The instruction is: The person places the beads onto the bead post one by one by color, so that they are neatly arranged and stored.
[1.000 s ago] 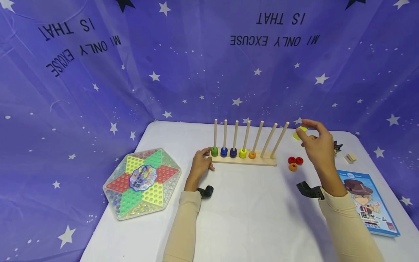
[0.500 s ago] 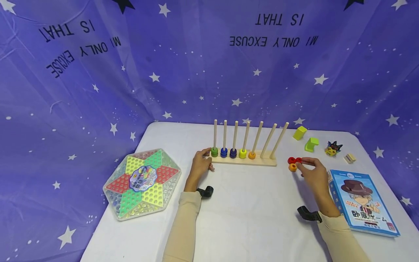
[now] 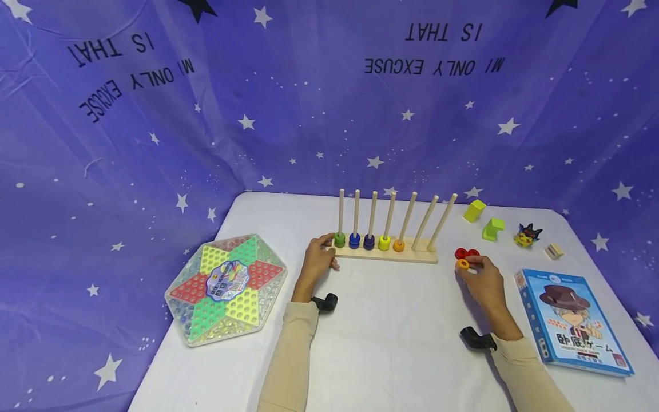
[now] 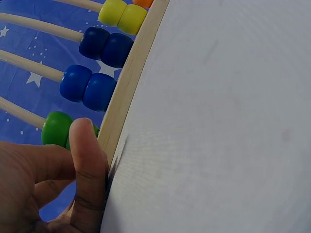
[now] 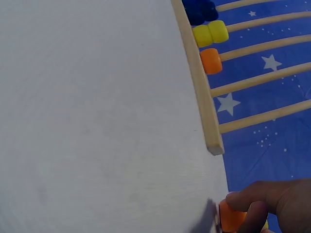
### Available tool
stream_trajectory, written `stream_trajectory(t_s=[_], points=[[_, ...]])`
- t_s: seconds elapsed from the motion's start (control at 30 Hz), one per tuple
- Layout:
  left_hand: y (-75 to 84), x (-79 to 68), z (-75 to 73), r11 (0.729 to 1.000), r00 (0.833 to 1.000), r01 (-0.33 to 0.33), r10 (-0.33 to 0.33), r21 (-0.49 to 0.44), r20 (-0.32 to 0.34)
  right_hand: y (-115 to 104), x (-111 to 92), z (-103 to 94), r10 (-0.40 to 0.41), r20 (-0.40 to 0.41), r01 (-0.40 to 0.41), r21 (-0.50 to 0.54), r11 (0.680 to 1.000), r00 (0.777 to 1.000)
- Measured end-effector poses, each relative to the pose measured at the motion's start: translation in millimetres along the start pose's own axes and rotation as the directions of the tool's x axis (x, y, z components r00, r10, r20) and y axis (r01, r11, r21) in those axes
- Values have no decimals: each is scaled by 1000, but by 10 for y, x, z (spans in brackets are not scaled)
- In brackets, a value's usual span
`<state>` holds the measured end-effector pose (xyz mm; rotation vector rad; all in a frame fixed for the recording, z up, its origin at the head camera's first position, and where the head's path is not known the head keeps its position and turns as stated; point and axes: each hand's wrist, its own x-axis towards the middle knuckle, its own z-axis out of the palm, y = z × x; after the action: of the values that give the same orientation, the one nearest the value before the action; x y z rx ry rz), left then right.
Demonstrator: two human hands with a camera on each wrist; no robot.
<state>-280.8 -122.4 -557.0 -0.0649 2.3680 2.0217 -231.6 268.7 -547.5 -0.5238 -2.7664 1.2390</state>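
Note:
A wooden bead rack (image 3: 383,256) stands at the middle of the table, with several upright pegs. Green, blue, dark blue, yellow and orange beads sit low on its pegs; the two rightmost pegs are bare. My left hand (image 3: 317,260) grips the rack's left end, its thumb (image 4: 87,165) by the green bead (image 4: 57,128) in the left wrist view. Right of the rack, my right hand (image 3: 485,281) pinches an orange bead (image 3: 463,264) between thumb and fingers. Two red beads (image 3: 461,253) lie just behind it, partly hidden by the fingers in the head view.
A hexagonal Chinese checkers set (image 3: 226,289) lies at the left. A blue game box (image 3: 574,320) is at the right. Behind it are two green blocks (image 3: 474,210), a small figure (image 3: 527,235) and a small pale block (image 3: 554,251). A starry purple cloth (image 3: 329,103) hangs behind.
My right hand has come down from above the table to the loose beads and now pinches the orange one, slightly tilted. The left hand stays at the rack's end.

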Motion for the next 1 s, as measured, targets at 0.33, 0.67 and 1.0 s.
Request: stream_trajectory(t_s=[0.33,0.67,1.0], points=[[12,-10,5,1000,1000,-7,7,5,-5,-594,-80,-447,-147,-113,149,14,989,983],[9,-19,-7,1000,1000,-17,17,11,-2,-1397,-155,-819,-262,-237,299,135,945,935],[23,-20,2,1000,1000,-7,7,12,-8,-1893,-235,-574,-411,-132,432,290,854,902]])
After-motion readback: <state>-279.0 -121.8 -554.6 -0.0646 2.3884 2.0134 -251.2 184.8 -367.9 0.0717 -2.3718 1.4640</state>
